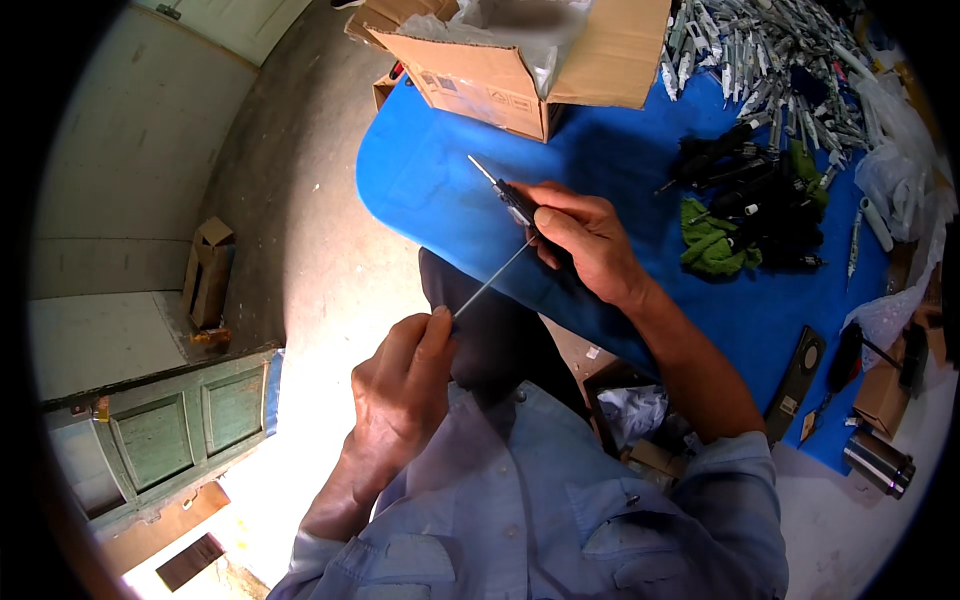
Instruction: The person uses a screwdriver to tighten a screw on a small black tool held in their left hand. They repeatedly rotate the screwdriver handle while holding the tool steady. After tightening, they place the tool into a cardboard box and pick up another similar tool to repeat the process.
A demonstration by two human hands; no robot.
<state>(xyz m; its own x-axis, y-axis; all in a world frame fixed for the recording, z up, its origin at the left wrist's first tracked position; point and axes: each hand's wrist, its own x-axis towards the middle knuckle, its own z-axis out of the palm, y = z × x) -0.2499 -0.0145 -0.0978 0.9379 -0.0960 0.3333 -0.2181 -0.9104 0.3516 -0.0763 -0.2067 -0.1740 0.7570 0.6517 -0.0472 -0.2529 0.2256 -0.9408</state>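
A light blue shirt (pixel 520 510) is seen at the lower edge, and both forearms come up out of its sleeves. The left hand (pixel 400 390) is held closest to the body, its thumb and fingers pinched shut on the lower end of a thin metal rod (pixel 492 281). The rod is slanted up and to the right, over a dark trouser leg (pixel 490 330), until its upper end is met by the right hand (pixel 585 240). That hand is closed around a small black tool (pixel 520 205), from which a short metal tip is pointed up and left. The two hands are kept apart, joined only by the rod. Whether the rod is pushed into the tool or only laid against it cannot be told.

The tool is held above the near edge of a blue table (pixel 430 190). Further right on the table a green rag (pixel 712 245) is lain beside a heap of black parts (pixel 750 190). An open cardboard box (pixel 510 60) is stood at the far edge, and a pile of grey metal pieces (pixel 770 50) is spread at the far right corner. A steel cup (pixel 880 462) is placed low on the right. On the concrete floor to the left a small carton (pixel 208 272) is stood
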